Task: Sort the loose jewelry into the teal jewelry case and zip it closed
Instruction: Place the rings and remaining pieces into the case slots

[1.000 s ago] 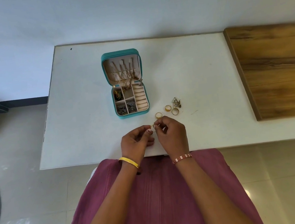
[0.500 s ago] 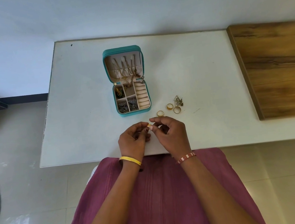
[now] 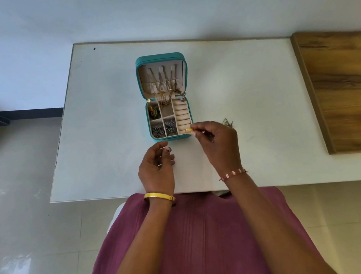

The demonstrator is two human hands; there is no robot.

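We see a white table (image 3: 248, 87) set against a pale wall. On it stands the case (image 3: 165, 97), open, its lid upright at the far side. Just right of the case, near its front corner, lies a small heap of jewelry (image 3: 228, 123), partly hidden behind a hand, so we cannot tell the pieces apart. A wooden board (image 3: 349, 93) lies at the table's right end, well apart from the case. A dark speck (image 3: 94, 48) marks the far left corner.
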